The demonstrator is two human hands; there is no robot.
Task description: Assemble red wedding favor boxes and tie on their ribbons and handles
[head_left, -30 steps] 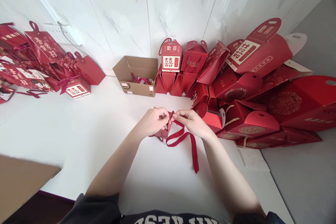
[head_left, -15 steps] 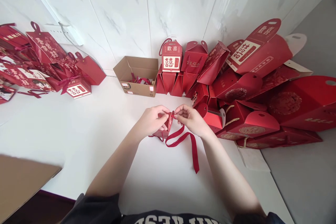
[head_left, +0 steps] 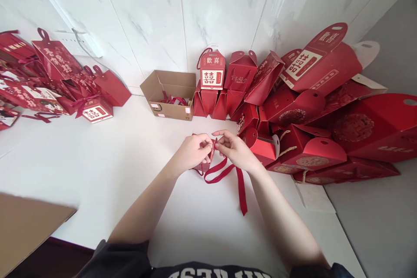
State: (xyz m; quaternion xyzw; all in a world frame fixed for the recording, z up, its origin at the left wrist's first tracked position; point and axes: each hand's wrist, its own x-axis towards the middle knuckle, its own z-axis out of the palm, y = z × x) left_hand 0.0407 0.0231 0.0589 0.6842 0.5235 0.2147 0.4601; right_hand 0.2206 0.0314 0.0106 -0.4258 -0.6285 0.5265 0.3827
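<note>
A small red gift box (head_left: 204, 163) stands on the white table (head_left: 107, 169) in the middle of the view. My left hand (head_left: 192, 153) is closed around its top flaps, with the fingertips pinching them. My right hand (head_left: 235, 150) pinches a dark red ribbon (head_left: 233, 177) right at the top of the box. The ribbon loops below the box and its loose end trails down the table toward me. Most of the box is hidden behind my hands.
An open cardboard box (head_left: 170, 94) holding ribbons sits by the tiled wall. A heap of red gift boxes (head_left: 306, 108) fills the right side, more of them (head_left: 48, 82) lie at the far left. A brown cardboard sheet (head_left: 26, 226) juts in at lower left.
My hands stayed on the box top, and the fingers shifted slightly. The ribbon loop has drawn in a little closer to the box.
</note>
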